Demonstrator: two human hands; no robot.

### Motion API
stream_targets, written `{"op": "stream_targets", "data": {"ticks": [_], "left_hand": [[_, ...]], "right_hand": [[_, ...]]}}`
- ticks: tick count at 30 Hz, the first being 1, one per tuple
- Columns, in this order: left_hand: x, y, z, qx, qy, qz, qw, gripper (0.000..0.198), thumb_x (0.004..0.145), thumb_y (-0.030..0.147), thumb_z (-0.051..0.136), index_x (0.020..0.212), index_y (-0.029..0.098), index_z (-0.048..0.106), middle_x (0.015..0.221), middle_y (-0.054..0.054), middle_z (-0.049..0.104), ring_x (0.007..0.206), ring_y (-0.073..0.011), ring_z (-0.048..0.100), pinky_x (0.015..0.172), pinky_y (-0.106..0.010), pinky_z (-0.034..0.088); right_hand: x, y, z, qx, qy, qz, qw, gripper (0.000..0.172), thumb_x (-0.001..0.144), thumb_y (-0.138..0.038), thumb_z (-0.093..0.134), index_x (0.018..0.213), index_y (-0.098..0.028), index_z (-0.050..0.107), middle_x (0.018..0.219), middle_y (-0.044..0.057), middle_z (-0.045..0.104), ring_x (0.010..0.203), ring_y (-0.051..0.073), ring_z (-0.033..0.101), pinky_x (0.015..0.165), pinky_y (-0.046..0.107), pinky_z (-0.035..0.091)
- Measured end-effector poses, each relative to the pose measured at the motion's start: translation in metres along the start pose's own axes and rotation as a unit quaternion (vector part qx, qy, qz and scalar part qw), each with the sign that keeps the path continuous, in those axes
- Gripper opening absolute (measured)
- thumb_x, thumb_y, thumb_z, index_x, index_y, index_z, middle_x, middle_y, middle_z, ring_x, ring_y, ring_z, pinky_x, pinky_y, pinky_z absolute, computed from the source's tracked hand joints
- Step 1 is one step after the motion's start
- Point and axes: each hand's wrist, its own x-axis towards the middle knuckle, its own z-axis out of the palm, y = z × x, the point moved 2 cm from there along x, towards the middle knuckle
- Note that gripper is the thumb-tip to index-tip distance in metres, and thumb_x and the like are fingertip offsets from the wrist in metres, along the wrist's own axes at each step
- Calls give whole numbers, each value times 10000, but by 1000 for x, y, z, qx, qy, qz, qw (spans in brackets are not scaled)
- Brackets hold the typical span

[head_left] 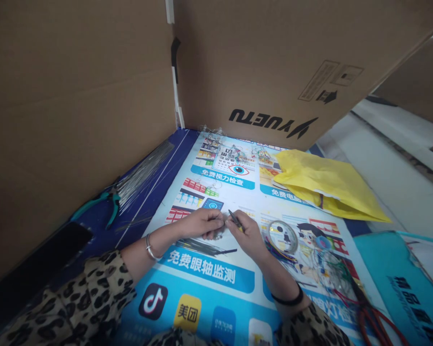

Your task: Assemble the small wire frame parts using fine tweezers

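My left hand point(204, 222) is closed in a pinch near the middle of the printed sheet. What sits between its fingertips is too small to make out. Close against it, my right hand point(249, 235) grips a slim, dark pen-like tool point(234, 217) with a yellowish part, its tip pointing up and away. The fingertips of both hands nearly meet. Something small and shiny point(218, 236) shows just below them. Under the hands, several thin dark strips or wires point(205, 247) lie on the printed sheet point(241, 204).
Cardboard panels point(238, 62) wall the back and left. Teal-handled pliers point(113, 206) and a bundle of thin wires point(140, 178) lie left. Rightward are a clear ring-shaped roll point(292, 240), tangled coloured wires point(328, 264), red-handled scissors point(373, 317), a yellow bag point(332, 182) and a teal folder point(393, 269).
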Motion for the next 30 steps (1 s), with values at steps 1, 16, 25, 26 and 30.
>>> {"op": "stream_targets", "data": {"ticks": [1, 16, 25, 26, 30], "left_hand": [[-1, 1, 0, 13, 0, 1, 1000, 303, 825, 438, 448, 812, 141, 506, 519, 39, 481, 435, -60, 449, 428, -166, 352], [3, -3, -9, -261, 113, 20, 959, 227, 799, 363, 529, 826, 139, 509, 631, 14, 547, 392, -35, 425, 369, -155, 312], [1, -1, -6, -306, 89, 6, 948, 219, 796, 352, 537, 817, 139, 494, 576, 30, 545, 351, -21, 375, 344, -153, 237], [1, -1, -6, -308, 90, 5, 947, 221, 794, 354, 540, 814, 140, 492, 560, 34, 536, 354, -23, 375, 344, -153, 235], [1, 1, -4, -320, 89, -5, 943, 223, 796, 358, 542, 801, 144, 481, 517, 44, 515, 343, -28, 368, 343, -155, 231]], "right_hand": [[0, 0, 0, 0, 5, 1, 1000, 202, 833, -365, 458, 722, -201, 496, 649, -20, 460, 615, 111, 437, 582, 236, 358], [0, 5, 2, -3, 9, -20, 1000, 200, 778, -384, 556, 856, -200, 561, 729, 4, 534, 669, 129, 491, 615, 252, 390], [0, 4, 3, -9, -5, -36, 999, 233, 759, -413, 582, 879, -213, 572, 741, 7, 538, 683, 137, 489, 619, 260, 390], [0, 4, 3, -7, -7, -35, 999, 242, 752, -418, 589, 880, -212, 574, 748, 9, 543, 690, 139, 494, 624, 261, 393], [0, 4, 3, -9, -7, -37, 999, 265, 726, -420, 621, 883, -212, 578, 774, 17, 559, 721, 150, 511, 643, 265, 401]]}}
